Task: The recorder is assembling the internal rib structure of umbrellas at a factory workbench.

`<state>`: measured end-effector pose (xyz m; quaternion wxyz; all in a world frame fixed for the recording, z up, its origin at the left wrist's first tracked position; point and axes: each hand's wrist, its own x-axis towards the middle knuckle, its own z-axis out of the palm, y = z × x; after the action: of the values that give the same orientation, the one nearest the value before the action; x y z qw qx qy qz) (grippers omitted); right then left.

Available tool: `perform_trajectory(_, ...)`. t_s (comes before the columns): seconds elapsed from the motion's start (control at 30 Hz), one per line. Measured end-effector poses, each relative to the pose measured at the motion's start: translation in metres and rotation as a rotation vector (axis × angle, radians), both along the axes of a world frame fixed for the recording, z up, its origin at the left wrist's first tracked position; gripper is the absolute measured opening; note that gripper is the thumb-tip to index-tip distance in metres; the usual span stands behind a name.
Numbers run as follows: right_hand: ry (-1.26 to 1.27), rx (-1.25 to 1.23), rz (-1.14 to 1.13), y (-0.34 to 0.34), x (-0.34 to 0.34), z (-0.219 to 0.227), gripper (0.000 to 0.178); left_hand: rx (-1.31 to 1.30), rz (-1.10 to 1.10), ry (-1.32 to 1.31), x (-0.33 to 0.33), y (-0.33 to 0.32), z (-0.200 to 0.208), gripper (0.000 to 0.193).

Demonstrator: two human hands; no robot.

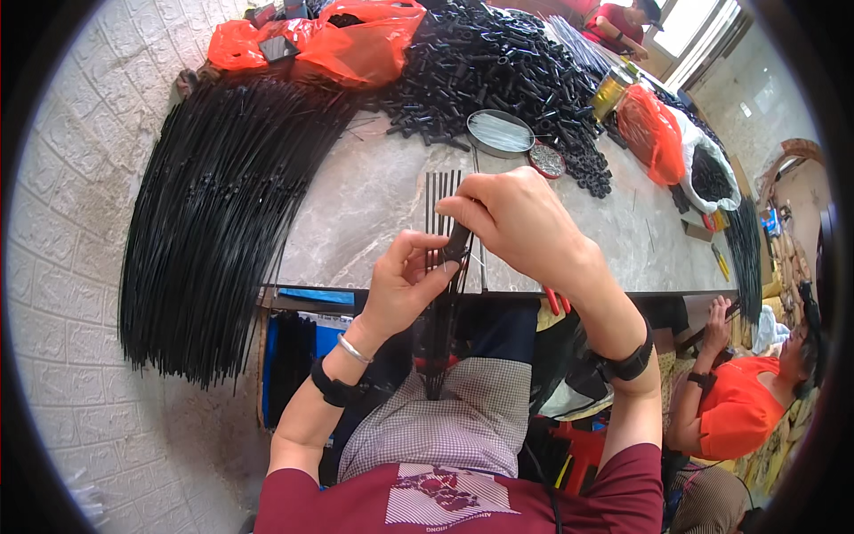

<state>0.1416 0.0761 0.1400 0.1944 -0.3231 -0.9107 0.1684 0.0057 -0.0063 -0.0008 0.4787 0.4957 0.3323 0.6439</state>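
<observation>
Over the table's front edge, my left hand (405, 280) is closed on a narrow bundle of thin black rods (436, 325). The rods' upper ends fan out above my fingers, while their lower part hangs down to my lap. My right hand (516, 214) pinches a short black tubular piece (457, 238) from above, against the rods and next to my left fingertips. A thin light strand shows beside the rods. How the tubular piece sits on the rods is partly hidden by my fingers.
A thick sheaf of black rods (222, 205) overhangs the table (347, 214) at left. Behind are a heap of black tubular pieces (498, 71), red plastic bags (365, 49), a dish of thin pale rods (500, 133) and a tin of small bits (546, 160). A co-worker (738, 409) sits right.
</observation>
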Motion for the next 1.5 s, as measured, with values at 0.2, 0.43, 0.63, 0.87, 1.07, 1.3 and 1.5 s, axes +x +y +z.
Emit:
perform_trajectory(0.2, 0.061, -0.038, 0.079, -0.002, 0.008, 0.000, 0.027, 0.012, 0.038, 0.026, 0.003, -0.002, 0.004, 0.027)
perform_trajectory(0.43, 0.024, -0.040, -0.050, -0.012, 0.004, -0.003, 0.022, -0.003, 0.046, 0.103, 0.001, -0.005, 0.008, 0.030)
perform_trajectory(0.63, 0.006, 0.028, -0.038, -0.008, 0.004, -0.012, 0.022, -0.016, 0.042, 0.138, -0.001, -0.005, 0.004, 0.029)
perform_trajectory(0.87, 0.116, -0.039, 0.000, -0.012, 0.010, -0.012, 0.021, -0.019, 0.051, 0.020, 0.001, -0.004, 0.008, 0.029)
perform_trajectory(1.07, 0.639, -0.328, -0.121, -0.013, 0.072, -0.028, 0.051, -0.032, 0.021, 0.049, -0.003, -0.004, 0.006, 0.030)
perform_trajectory(1.3, 0.561, -0.861, 0.099, -0.033, 0.048, -0.106, 0.039, -0.090, 0.131, 0.147, 0.001, 0.004, 0.008, 0.029)
perform_trajectory(1.5, 0.669, -0.818, -0.010, -0.033, 0.046, -0.120, 0.026, 0.179, 0.495, 0.925, 0.004, -0.005, 0.031, 0.041)
